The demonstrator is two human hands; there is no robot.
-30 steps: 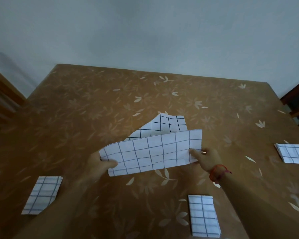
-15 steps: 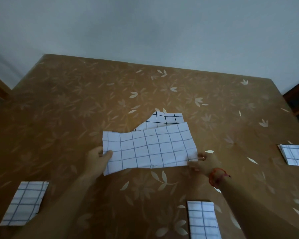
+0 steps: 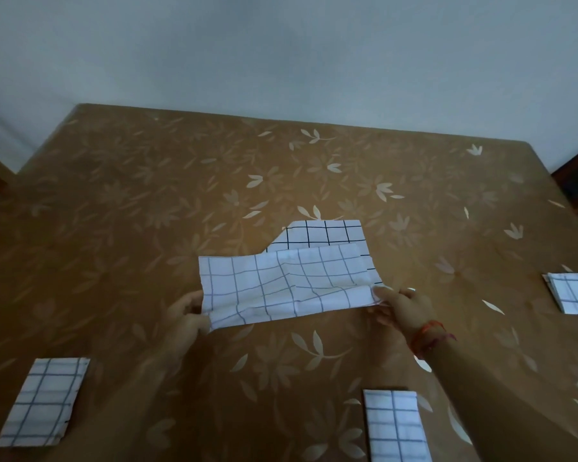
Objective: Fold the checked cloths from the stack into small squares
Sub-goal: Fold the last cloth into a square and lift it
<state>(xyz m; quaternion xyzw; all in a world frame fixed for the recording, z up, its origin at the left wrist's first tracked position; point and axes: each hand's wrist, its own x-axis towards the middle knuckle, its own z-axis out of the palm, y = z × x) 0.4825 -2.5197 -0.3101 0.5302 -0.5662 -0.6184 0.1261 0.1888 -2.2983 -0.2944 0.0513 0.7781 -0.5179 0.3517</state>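
Checked cloth (image 3: 287,288) partly hiding left fingers (image 3: 194,306)

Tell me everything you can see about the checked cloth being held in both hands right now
The white cloth with thin dark grid lines looks like soft woven fabric, folded into a long band running left to right. It is slightly rumpled, with a crease near its middle and its near edge curling. The left hand has a grip on its left end, the right hand on its right end. It sits over the middle of the brown leaf-patterned tablecloth; its far part continues behind the band, with bolder lines.
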